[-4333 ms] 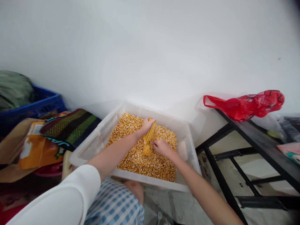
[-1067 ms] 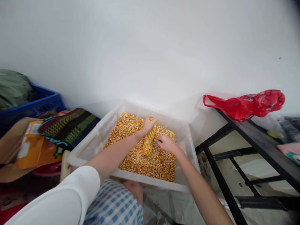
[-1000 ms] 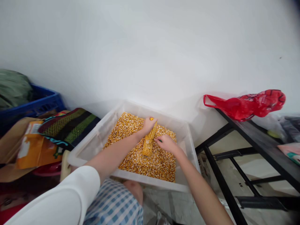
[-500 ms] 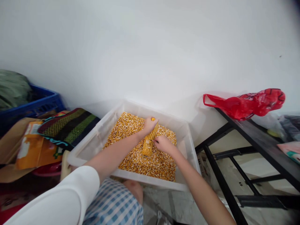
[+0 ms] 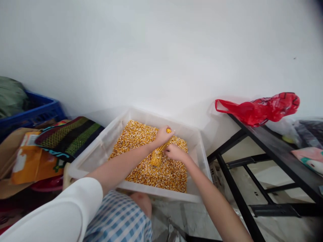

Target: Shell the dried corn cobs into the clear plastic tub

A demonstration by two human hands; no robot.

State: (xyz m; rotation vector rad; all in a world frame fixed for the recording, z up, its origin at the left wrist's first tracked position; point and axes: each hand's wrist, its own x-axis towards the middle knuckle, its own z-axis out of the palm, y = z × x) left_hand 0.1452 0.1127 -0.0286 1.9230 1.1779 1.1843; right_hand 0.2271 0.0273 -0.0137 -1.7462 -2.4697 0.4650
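Note:
My left hand [image 5: 163,135] is wrapped round a yellow corn cob [image 5: 156,158], its far tip showing above my fingers. The cob slants down toward me over a bin of loose corn kernels [image 5: 141,134]. A pale patch crosses the cob partway along, below my hand. My right hand [image 5: 175,153] is curled closed against the cob's right side, thumb and fingertips close to its surface. Whatever lies between those fingers is too small to make out. Both hands are inside the translucent plastic bin [image 5: 161,188], just above the kernels.
A white wall stands behind the bin. To the right, a black metal frame [image 5: 267,144] bears a red plastic bag [image 5: 262,109]. At left are a blue crate [image 5: 37,111], a striped mesh bag [image 5: 73,137] and an orange-printed packet [image 5: 32,161]. My knee touches the near side's underside region.
My left hand has shifted slightly and covers more of the cob's upper part. The right hand stays beside the cob. The whole view has moved a little, with surroundings sliding left.

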